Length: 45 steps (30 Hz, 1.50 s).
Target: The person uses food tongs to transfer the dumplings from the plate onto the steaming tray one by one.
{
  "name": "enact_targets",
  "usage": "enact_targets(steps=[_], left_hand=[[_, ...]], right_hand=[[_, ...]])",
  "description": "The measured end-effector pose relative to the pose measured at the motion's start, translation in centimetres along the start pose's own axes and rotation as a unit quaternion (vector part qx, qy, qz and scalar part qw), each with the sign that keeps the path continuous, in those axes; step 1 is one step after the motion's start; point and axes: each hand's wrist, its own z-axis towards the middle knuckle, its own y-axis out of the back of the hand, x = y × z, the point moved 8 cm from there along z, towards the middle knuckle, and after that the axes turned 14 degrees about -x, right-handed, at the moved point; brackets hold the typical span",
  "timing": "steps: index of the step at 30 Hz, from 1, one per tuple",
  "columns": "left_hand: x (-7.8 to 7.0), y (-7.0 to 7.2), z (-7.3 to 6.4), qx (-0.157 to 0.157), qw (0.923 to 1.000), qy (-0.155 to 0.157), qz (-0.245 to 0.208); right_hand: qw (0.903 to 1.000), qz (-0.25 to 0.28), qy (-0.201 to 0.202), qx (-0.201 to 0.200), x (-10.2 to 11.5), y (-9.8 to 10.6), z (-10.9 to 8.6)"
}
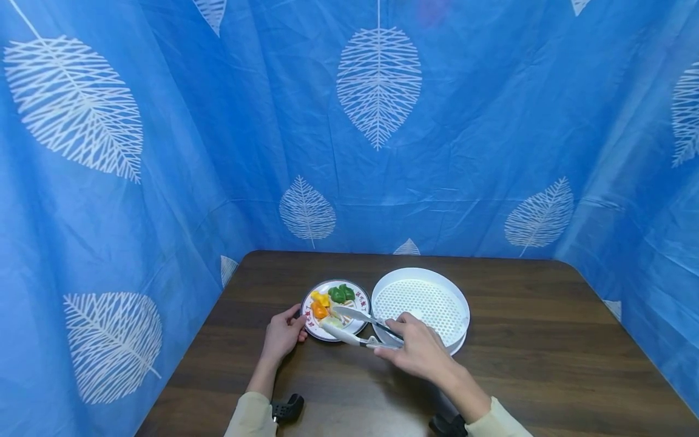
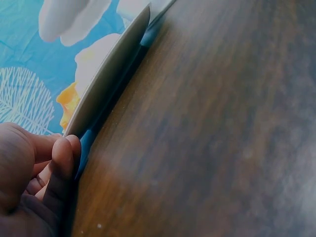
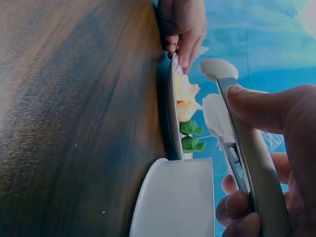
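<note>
My left hand (image 1: 284, 334) pinches the left rim of a round white plate (image 1: 324, 287) between thumb and fingers, as the left wrist view also shows. On the plate lie yellow pieces (image 1: 321, 298), an orange piece (image 1: 319, 311), green pieces (image 1: 341, 294) that look like bell pepper, and some pale pieces partly hidden by the tongs. My right hand (image 1: 420, 349) grips a pair of tongs (image 1: 344, 335) with white tips and dark, metallic handles. Spread apart, the white tips hang over the plate, with nothing between them in the right wrist view.
A round white basket (image 1: 431, 308) with a perforated floor stands right of the plate, close to its rim, in a white outer container. Both sit on a dark wooden table (image 1: 546, 340). Blue cloth (image 1: 469, 152) with white leaf prints hangs behind and at the sides.
</note>
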Motion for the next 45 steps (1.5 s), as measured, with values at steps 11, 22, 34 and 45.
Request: enact_targets(steps=[11, 22, 34, 45], left_hand=[[-0.1, 0.0, 0.0, -0.004, 1.0000, 0.005, 0.000], [0.1, -0.1, -0.1, 0.003, 0.9999, 0.008, 0.010], [0.2, -0.1, 0.0, 0.008, 0.9999, 0.014, 0.002], [0.3, -0.1, 0.0, 0.010, 0.9999, 0.012, -0.002]], right_hand=[[0.9993, -0.031, 0.020, 0.007, 0.4, -0.3, 0.8], [0.9972, -0.056, 0.027, 0.041, 0.9, -0.8, 1.1], [0.9978, -0.045, 0.024, 0.041, 0.7, -0.7, 1.1], [0.9988, -0.031, -0.001, 0.038, 0.2, 0.9, 1.0]])
